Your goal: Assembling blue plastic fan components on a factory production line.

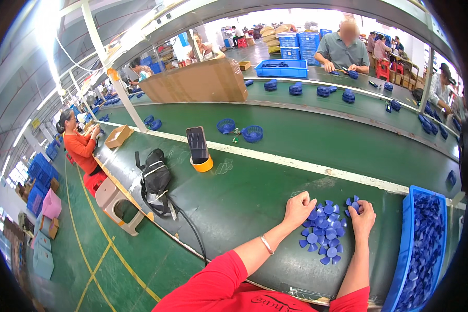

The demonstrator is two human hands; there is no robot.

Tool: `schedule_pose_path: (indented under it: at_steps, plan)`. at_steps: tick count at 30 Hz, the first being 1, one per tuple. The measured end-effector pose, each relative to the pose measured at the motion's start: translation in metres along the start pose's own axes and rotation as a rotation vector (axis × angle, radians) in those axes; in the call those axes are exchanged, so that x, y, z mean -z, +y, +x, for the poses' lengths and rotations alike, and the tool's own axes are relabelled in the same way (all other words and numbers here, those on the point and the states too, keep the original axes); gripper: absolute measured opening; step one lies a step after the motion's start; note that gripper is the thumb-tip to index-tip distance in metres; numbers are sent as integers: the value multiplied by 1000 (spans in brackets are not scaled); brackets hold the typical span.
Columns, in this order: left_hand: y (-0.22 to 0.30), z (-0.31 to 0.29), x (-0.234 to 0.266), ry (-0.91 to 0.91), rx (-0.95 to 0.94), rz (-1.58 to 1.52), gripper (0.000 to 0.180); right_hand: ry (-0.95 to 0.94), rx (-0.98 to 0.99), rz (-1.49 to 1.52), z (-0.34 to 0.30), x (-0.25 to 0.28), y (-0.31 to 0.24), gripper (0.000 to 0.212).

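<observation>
A loose pile of small blue plastic fan blades [327,231] lies on the green bench top in front of me. My right hand [364,217] is at the pile's far right side, with thumb and fingers closed on one fan blade [353,202]. At the pile's far left edge, my left hand [298,209] is curled with its fingers bent in; what it holds, if anything, is hidden. A long blue bin [406,248] full of more blue blades stands to the right of my right forearm.
A phone [197,144] stands in an orange tape roll [203,165]. A black bag [156,177] with a strap lies at left. Beyond the white strip [275,157] runs a green conveyor [317,138] with blue fan housings [252,133]. Several people work nearby.
</observation>
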State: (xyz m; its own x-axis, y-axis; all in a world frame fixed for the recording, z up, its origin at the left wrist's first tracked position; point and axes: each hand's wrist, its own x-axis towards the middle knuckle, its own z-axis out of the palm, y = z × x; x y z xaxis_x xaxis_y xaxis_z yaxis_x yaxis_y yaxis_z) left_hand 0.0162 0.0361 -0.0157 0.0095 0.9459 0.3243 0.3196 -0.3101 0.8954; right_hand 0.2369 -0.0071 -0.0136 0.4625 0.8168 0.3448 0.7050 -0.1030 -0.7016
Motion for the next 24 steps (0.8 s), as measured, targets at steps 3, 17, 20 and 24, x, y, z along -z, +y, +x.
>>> schedule_pose_path:
  at_steps: [3, 17, 20, 24]
  plan:
    - [-1, 0, 0, -2, 1, 2, 39, 84, 115, -30, 0, -3, 5, 30]
    - [-3, -1, 2, 27, -16, 1, 38, 7, 3, -8, -2, -3, -4, 31]
    - [-3, 13, 0, 14, 81, -6, 39, 30, 13, -3, 0, 0, 2, 32]
    - [-37, 71, 9, 43, 205, -120, 28, 37, 30, -14, -2, -1, 0, 32]
